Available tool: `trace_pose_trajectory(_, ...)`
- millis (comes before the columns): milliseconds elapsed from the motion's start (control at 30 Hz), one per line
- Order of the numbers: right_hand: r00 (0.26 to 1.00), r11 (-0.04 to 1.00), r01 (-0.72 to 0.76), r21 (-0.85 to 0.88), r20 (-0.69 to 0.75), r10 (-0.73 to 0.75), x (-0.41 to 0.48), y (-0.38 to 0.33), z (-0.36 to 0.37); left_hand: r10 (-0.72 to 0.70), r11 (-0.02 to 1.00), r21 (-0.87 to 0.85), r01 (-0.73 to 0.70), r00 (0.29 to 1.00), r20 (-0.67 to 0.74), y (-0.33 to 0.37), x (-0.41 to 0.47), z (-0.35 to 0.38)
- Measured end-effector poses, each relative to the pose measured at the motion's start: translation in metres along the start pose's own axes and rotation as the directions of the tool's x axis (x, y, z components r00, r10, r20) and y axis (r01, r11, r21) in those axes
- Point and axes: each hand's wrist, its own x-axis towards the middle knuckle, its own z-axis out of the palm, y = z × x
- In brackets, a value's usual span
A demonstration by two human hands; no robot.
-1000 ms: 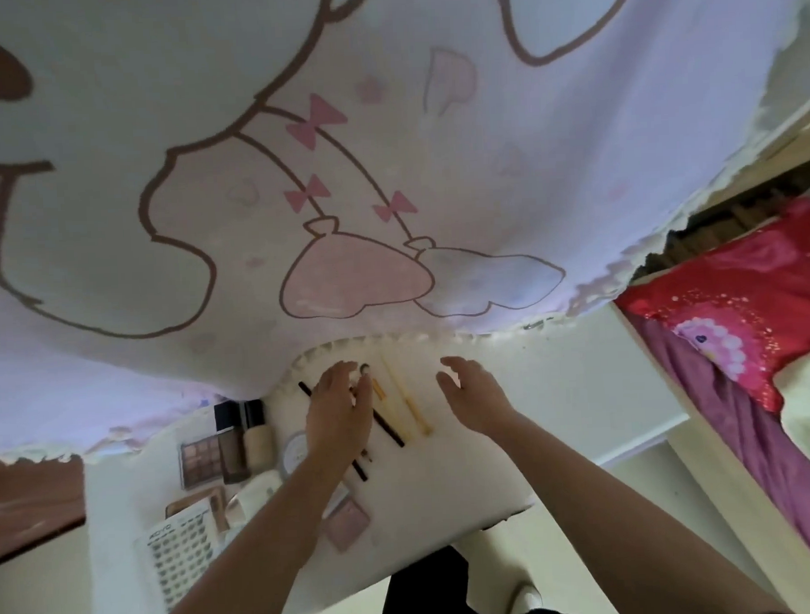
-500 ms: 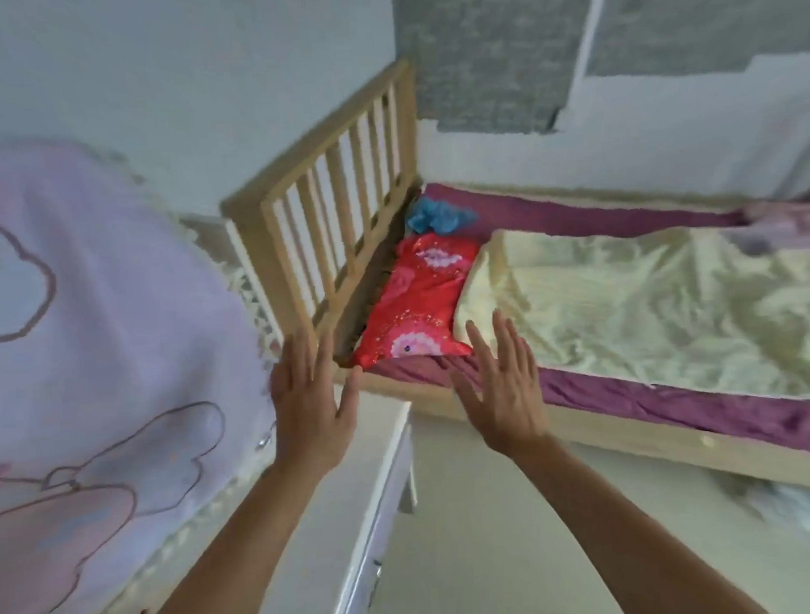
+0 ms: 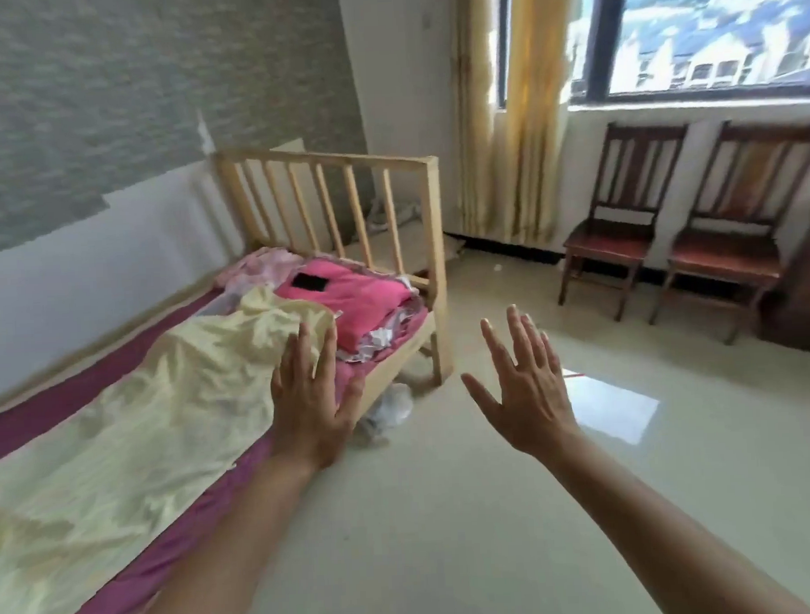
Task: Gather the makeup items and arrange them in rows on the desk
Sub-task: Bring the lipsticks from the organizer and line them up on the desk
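1. The left hand (image 3: 312, 399) is raised with its back to the camera, its fingers (image 3: 300, 353) straight and close together, holding nothing. It hangs over the near side edge of the bed (image 3: 127, 574).
2. The right hand (image 3: 523, 394) is raised too, fingers straight and spread, empty, above the floor (image 3: 449, 513).
3. The bed's side edge runs diagonally up to a slatted wooden footboard (image 3: 433, 259). Right of it the pale glossy floor lies open as far as two wooden chairs (image 3: 618, 246) under the window (image 3: 716, 28).
4. A crumpled yellow sheet (image 3: 144, 434) covers the purple mattress. Folded pink cloth (image 3: 361, 299) lies by the footboard, with a flat black object (image 3: 310, 281) on top.
5. A yellow curtain (image 3: 520, 116) hangs beside the window.
6. This view does not show where the makeup items lie.
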Motion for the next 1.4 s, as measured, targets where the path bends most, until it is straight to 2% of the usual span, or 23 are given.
trace_pose_trajectory(100, 0.986, 0.981, -0.161, -0.105, -0.047, 0.157, -0.02, 0.1, -0.033, 0.194, 0.981, -0.035, -0.191, 0.977, 0.085, 0.09, 0.055, 0.075)
trace_pose_trajectory(200, 0.947, 0.931, -0.317, -0.178, -0.103, 0.303, -0.037, 0.194, -0.061, 0.334, 0.941, -0.106, -0.321, 0.932, 0.141, 0.184, 0.1, 0.154)
trace_pose_trajectory(300, 0.903, 0.864, -0.428, -0.266, -0.152, 0.401, -0.034, 0.288, -0.085, 0.467, 0.88, -0.188, -0.436, 0.867, 0.174, 0.276, 0.145, 0.23)
trace_pose_trajectory(367, 0.893, 0.837, -0.45, -0.312, -0.172, 0.416, -0.023, 0.328, -0.099, 0.534, 0.838, -0.225, -0.497, 0.833, 0.147, 0.317, 0.168, 0.263)
trace_pose_trajectory(533, 0.833, 0.74, -0.553, -0.383, -0.231, 0.503, 0.023, 0.45, -0.152, 0.625, 0.747, -0.394, -0.536, 0.768, 0.14, 0.458, 0.254, 0.332)
trace_pose_trajectory(667, 0.774, 0.669, -0.633, -0.389, -0.314, 0.55, 0.041, 0.526, -0.191, 0.725, 0.655, -0.407, -0.637, 0.681, 0.102, 0.558, 0.307, 0.374)
trace_pose_trajectory(933, 0.647, 0.58, -0.76, -0.293, -0.426, 0.632, 0.054, 0.717, -0.23, 0.831, 0.528, -0.453, -0.719, 0.548, 0.097, 0.733, 0.362, 0.485)
trace_pose_trajectory(1133, 0.615, 0.578, -0.783, -0.229, -0.426, 0.664, 0.091, 0.887, -0.268, 0.802, 0.584, -0.419, -0.695, 0.574, 0.164, 0.87, 0.422, 0.573)
trace_pose_trajectory(1400, 0.639, 0.606, -0.764, -0.22, -0.388, 0.664, 0.178, 1.062, -0.311, 0.759, 0.641, -0.403, -0.654, 0.619, 0.202, 0.996, 0.52, 0.655)
